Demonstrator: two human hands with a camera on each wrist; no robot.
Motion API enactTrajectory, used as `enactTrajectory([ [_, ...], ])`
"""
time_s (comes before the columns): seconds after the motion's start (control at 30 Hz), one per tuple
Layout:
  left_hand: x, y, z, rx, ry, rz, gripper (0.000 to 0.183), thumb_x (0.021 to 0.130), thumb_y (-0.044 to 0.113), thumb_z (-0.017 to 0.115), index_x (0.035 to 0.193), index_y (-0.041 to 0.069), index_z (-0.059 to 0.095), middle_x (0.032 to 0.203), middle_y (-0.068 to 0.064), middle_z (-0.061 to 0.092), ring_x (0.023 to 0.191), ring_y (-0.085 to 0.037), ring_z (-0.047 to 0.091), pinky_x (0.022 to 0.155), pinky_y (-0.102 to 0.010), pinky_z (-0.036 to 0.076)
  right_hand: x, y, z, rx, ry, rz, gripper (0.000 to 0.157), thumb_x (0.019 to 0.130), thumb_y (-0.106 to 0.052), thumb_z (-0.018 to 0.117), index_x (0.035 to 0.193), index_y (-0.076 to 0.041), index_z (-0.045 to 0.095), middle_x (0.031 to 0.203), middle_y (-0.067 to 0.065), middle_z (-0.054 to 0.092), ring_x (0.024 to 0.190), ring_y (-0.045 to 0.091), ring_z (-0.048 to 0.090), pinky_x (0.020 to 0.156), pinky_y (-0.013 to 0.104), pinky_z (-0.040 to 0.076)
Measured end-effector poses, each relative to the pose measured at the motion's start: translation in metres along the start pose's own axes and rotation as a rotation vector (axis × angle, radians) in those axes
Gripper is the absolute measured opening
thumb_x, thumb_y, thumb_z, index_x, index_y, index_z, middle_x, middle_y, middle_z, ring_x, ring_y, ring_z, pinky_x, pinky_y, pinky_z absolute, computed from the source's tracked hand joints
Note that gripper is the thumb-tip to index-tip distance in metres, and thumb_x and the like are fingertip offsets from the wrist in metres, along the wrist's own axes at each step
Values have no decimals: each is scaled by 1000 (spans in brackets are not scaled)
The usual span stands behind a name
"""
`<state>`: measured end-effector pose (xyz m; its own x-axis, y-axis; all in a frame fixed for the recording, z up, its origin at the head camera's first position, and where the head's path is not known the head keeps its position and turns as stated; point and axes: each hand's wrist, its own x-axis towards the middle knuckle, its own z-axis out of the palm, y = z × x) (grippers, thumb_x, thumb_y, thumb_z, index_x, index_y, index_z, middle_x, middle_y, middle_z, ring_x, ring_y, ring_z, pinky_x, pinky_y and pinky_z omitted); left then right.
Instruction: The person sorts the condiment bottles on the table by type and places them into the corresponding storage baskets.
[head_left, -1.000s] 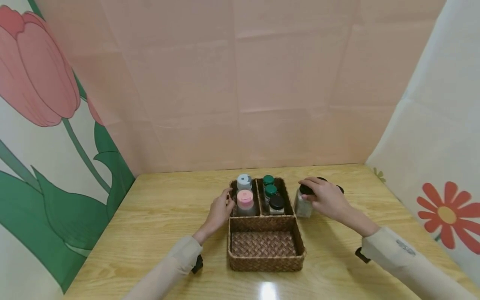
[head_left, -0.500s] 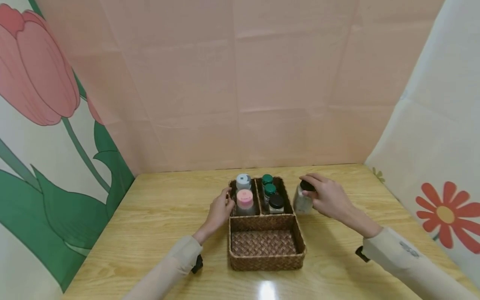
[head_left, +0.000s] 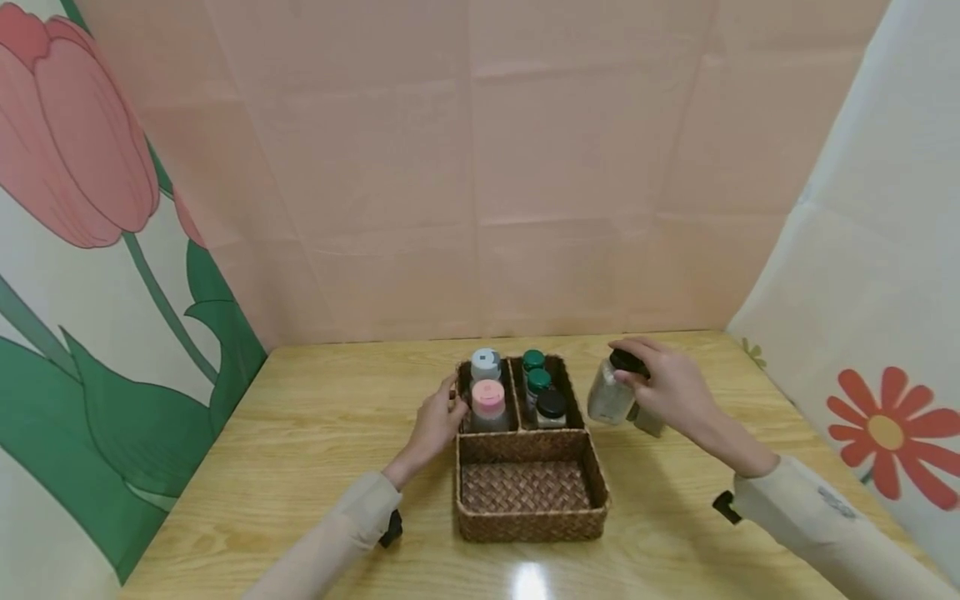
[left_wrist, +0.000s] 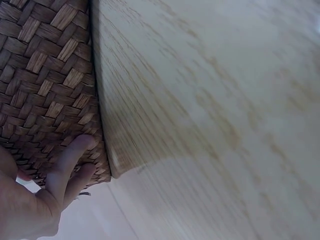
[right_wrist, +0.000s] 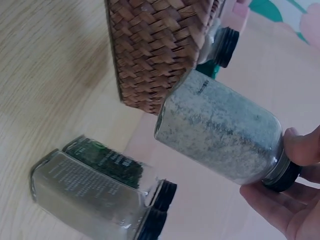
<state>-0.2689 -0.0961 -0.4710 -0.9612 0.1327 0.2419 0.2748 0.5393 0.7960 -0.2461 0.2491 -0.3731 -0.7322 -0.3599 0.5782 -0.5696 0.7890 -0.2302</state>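
A speckled jar (right_wrist: pixel 220 127) is held tilted just beside the woven basket (head_left: pixel 532 527), its black lid (right_wrist: pixel 282 176) clamped in the right grip (head_left: pixel 669 385). The basket's wall is touched by the left grip (head_left: pixel 435 423) — whether it is pinched cannot be told. For sound handling, the jar should be righted — its base kept clear of the wall.

Wood-grain table (head_left: pixel 322 408), on it — woven basket (head_left: pixel 532 527), two black-capped jars (right_wrist: pixel 95 189)

In the right wrist view, fingers (right_wrist: pixel 265 204) partly hide a black lid (right_wrist: pixel 284 176); the seven-o'clock beige jar (right_wrist: pixel 95 202) bears illegible print (right_wrist: pixel 75 177).
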Motion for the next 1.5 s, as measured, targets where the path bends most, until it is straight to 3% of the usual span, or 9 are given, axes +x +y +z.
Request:
enactTrajectory([
  [0.3, 0, 1, -2, -25, -6, 10, 49, 101, 6, 49, 149, -1, 39, 123, -31, 60, 46, -11, 47, 44, -26, 42, 2, -13, -10, 7, 78, -67, 43, 84, -1, 77, 126, -2, 65, 119, 20, 64, 41, -1, 30, 41, 24, 29],
  [0.5, -2, 3, -2, -45, -10, -13, 50, 101, 7, 49, 149, -1, 38, 126, -32, 58, 50, -10, 52, 48, -28, 46, 2, -21, -13, 27, 110, -123, 44, 81, 3, 78, 123, 0, 67, 116, 18, 65, 47, 0, 39, 42, 24, 34],
  [0.73, -2, 2, -2, -27, 9, 8, 49, 99, 5, 50, 147, -3, 41, 122, -32, 60, 67, -28, 66, 52, -28, 48, 2, -30, -14, 41, 105, -151, 46, 80, 2, 79, 123, -2, 67, 119, 16, 64, 51, 1, 44, 44, 23, 36],
  [1.03, -2, 1, 0, -15, 5, 6, 49, 100, 7, 50, 148, -1, 40, 121, -29, 62, 51, -10, 53, 46, -26, 44, -1, -39, -11, 60, 77, -153, 48, 78, 3, 80, 124, -5, 68, 119, 14, 66, 48, -2, 38, 43, 22, 34],
  [1.27, -3, 1, -1, -29, 0, 13, 49, 101, 7, 48, 149, 0, 39, 121, -30, 62, 43, -9, 44, 42, -25, 39, -2, -49, -10, 86, 56, -169, 48, 78, 4, 79, 124, -6, 68, 120, 12, 66, 48, -3, 34, 43, 21, 32],
  [1.5, -2, 1, -1, -21, 6, 8, 49, 100, 5, 50, 148, -1, 41, 120, -30, 62, 46, -8, 48, 44, -24, 41, -2, -60, -8, 118, 35, -203, 47, 79, 3, 79, 124, -5, 67, 119, 11, 65, 48, -3, 34, 44, 21, 33],
])
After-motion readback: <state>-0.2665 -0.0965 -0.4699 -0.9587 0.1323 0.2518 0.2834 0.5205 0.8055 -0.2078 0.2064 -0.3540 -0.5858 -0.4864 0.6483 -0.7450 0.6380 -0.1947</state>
